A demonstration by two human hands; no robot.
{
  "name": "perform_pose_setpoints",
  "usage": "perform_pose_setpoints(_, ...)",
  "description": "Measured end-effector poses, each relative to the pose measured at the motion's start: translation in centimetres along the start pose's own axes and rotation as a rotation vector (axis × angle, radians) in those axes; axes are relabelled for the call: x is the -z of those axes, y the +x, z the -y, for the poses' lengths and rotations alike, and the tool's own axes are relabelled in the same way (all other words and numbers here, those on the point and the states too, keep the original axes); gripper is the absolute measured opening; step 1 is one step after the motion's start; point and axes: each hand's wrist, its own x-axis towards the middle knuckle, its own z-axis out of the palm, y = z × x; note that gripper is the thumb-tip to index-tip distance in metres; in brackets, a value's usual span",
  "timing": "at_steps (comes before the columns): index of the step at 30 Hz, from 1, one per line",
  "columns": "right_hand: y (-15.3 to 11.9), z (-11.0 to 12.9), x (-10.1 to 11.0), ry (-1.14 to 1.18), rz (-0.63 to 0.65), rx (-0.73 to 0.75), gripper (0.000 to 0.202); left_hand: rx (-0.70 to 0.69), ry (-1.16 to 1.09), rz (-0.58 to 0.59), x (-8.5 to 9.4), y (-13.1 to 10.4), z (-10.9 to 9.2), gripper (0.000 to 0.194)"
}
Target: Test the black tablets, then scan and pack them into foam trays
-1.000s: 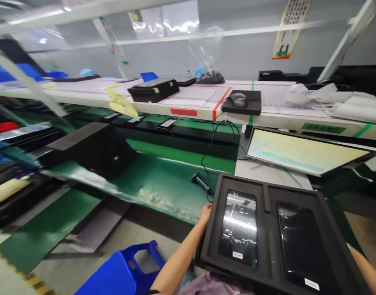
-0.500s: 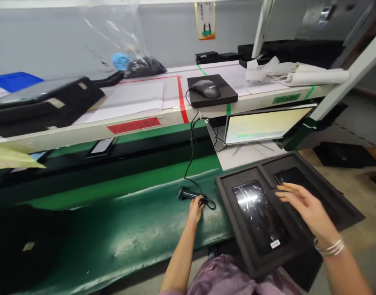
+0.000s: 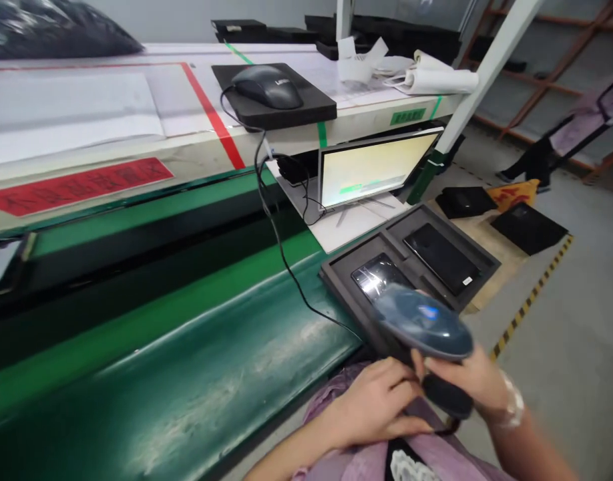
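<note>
- Black plastic is seen bunched in a bag (image 3: 56, 30) at the far left of the white shelf (image 3: 76, 107), whose front edge is marked by a red label (image 3: 81, 187).
- Below, a green bench mat (image 3: 226, 361) is stretched along the work area.
- On the shelf, a mouse (image 3: 271, 85) is set on a flat black box (image 3: 306, 115).
- A black cable (image 3: 285, 257) is trailed down over the mat.
- A lit monitor (image 3: 379, 170) is stood on a white board.
- Near it, a dark tray (image 3: 342, 284) is placed, with two phones laid in separate compartments; the left phone (image 3: 372, 270) is partly covered from view by the scanner, while the right phone (image 3: 441, 257) is mostly exposed.
- The left hand (image 3: 379, 401) is held with bent fingers close by the scanner handle; whether anything is gripped cannot be told.
- The scanner (image 3: 427, 324), blurred, is raised over the tray's near side, its handle grasped by the right hand (image 3: 487, 382).
- At far right, another person (image 3: 579, 123) is partly seen.
</note>
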Motion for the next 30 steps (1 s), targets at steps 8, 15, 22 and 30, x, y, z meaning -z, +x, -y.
perform_pose_setpoints(8,-5.8,-1.2,8.2,-0.197,0.062,-0.517,0.058,0.184,0.188,-0.61,0.6,-1.4,3.9,0.015)
perform_pose_setpoints(15,-2.8,-1.9,7.7,-0.121,0.141,-0.564,0.071,0.272,0.437,-0.35,-1.9,-2.0,6.2,0.037)
perform_pose_setpoints(22,-2.5,-2.4,8.4,-0.137,0.145,-0.547,0.073,0.138,0.382,-0.048,-3.7,-1.9,4.1,0.03)
perform_pose_setpoints(30,-2.5,-3.6,14.3,-0.211,-0.049,-0.491,0.083,0.099,0.577,0.092,-5.9,-0.4,4.5,0.036)
